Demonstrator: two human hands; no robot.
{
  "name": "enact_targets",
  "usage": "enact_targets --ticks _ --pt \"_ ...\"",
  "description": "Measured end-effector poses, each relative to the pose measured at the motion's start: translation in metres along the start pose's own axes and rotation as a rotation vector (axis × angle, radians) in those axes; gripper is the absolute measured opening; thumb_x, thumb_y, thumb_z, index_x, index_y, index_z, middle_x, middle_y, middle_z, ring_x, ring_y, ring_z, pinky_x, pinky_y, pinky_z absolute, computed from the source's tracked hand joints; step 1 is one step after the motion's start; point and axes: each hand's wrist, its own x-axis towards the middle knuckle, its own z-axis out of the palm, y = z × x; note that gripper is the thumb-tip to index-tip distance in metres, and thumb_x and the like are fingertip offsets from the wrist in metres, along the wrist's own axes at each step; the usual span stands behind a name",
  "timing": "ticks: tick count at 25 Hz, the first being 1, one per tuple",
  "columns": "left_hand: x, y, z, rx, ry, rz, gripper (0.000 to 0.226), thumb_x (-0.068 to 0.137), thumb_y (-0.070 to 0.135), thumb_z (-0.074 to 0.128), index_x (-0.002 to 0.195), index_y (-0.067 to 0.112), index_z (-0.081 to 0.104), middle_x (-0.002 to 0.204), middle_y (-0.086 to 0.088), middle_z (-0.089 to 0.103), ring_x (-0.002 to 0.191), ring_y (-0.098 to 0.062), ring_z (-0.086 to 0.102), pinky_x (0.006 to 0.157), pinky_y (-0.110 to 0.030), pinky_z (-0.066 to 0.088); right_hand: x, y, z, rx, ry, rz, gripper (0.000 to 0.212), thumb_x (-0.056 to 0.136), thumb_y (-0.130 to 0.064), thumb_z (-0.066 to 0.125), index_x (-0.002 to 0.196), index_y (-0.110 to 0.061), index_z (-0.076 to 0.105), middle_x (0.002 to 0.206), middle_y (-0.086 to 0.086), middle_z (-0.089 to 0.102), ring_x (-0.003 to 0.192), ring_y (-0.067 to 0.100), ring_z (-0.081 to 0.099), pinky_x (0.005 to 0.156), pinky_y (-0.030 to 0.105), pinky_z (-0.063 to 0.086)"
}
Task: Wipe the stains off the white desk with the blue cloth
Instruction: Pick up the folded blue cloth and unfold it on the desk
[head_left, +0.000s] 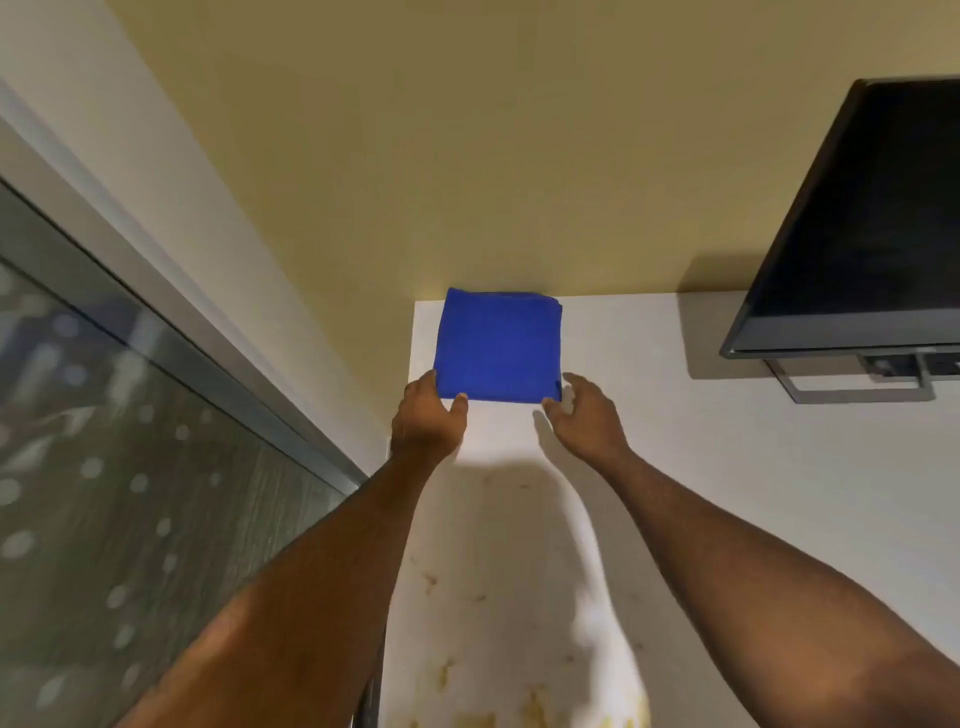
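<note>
The blue cloth (498, 345) lay folded at the white desk (727, 493) rear corner. Left hand (428, 415) pinched its near edge; right hand (584, 415) spread, unclosed. Judged soft, light; grip near corners.

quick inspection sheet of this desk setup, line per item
surface: white desk, yellowish stains near the front
job's things: blue cloth folded, flat at the back left corner
clutter: monitor on a stand at the right
grippers: left hand pinching the cloth's near left corner; right hand open at its near right corner
cables: nothing seen
surroundings: yellow wall behind, window at the left
</note>
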Motion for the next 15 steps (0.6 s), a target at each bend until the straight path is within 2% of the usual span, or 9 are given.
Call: enact_targets --ticks 2,6,8,11,13,15 --pt "0.025 0.003 0.008 -0.019 -0.001 -0.075 0.053 0.091 0.028 0.060 0.136 0.005 0.044 0.135 -0.017 0.053 0.122 -0.035 0.053 0.098 -0.040 0.045 0.025 0.000 0.003 0.061 0.058 0.048 0.042 0.088 -0.025 0.060 0.125 -0.008 0.052 0.124 0.013 0.062 0.094 0.019 0.057 0.077 0.022 0.037" --pt "0.068 0.007 0.023 0.084 -0.065 -0.206 0.045 0.092 0.032 0.056 0.130 0.009 0.046 0.129 -0.015 0.059 0.111 -0.035 0.060 0.090 -0.040 0.051 0.061 -0.002 0.015 0.156 0.085 0.310 0.055 0.087 -0.025 0.063 0.135 -0.008 0.043 0.135 0.013 0.055 0.117 0.030 0.055 0.091 0.035 0.047" --pt "0.082 0.008 0.033 0.111 -0.089 -0.240 0.046 0.091 0.032 0.056 0.129 0.009 0.045 0.128 -0.015 0.059 0.112 -0.035 0.059 0.093 -0.043 0.052 0.074 0.000 0.020 0.181 0.112 0.406 0.052 0.085 -0.021 0.064 0.131 -0.006 0.045 0.130 0.013 0.057 0.112 0.030 0.057 0.085 0.033 0.048" --pt "0.102 0.010 0.039 0.146 -0.057 -0.328 0.045 0.090 0.027 0.057 0.129 0.007 0.047 0.129 -0.018 0.056 0.118 -0.037 0.054 0.098 -0.045 0.049 0.093 -0.005 0.024 0.207 0.061 0.517 0.044 0.082 -0.017 0.065 0.121 -0.003 0.048 0.106 0.012 0.056 0.089 0.026 0.057 0.071 0.029 0.046" --pt "0.110 0.012 0.039 0.118 -0.038 -0.388 0.046 0.087 0.017 0.060 0.130 0.007 0.046 0.131 -0.019 0.055 0.120 -0.037 0.054 0.097 -0.042 0.048 0.101 -0.009 0.025 0.261 0.020 0.598 0.050 0.080 -0.016 0.066 0.122 -0.003 0.043 0.106 0.014 0.054 0.090 0.028 0.058 0.072 0.034 0.052" --pt "0.117 0.013 0.039 0.035 -0.069 -0.402 0.055 0.084 0.008 0.060 0.136 0.011 0.042 0.134 -0.019 0.052 0.119 -0.036 0.055 0.097 -0.041 0.049 0.105 -0.011 0.026 0.339 -0.032 0.595 0.058 0.078 -0.013 0.065 0.128 -0.009 0.036 0.111 0.014 0.053 0.091 0.030 0.058 0.069 0.036 0.052"
